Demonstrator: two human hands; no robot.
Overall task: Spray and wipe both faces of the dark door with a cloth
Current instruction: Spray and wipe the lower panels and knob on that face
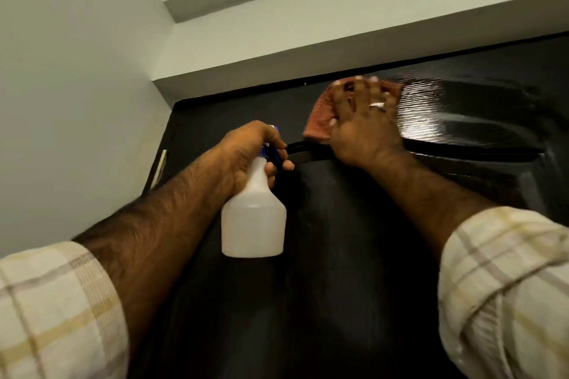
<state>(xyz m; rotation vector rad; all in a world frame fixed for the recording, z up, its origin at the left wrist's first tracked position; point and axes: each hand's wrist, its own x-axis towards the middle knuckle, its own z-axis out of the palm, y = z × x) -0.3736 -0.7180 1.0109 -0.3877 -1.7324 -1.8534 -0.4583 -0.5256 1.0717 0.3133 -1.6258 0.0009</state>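
door (323, 255): dark, fills centre | right hand (363, 129): fingers spread flat, pressing cloth (320, 120) near door top, slightly blurred | left hand (246, 154): grips bottle (252, 218) before door

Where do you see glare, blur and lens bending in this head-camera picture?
Head view: glare streaks the wet door right of the cloth; the right hand pressing it is motion-blurred, while the left hand and bottle look sharper; the wide lens bows the door's top edge.
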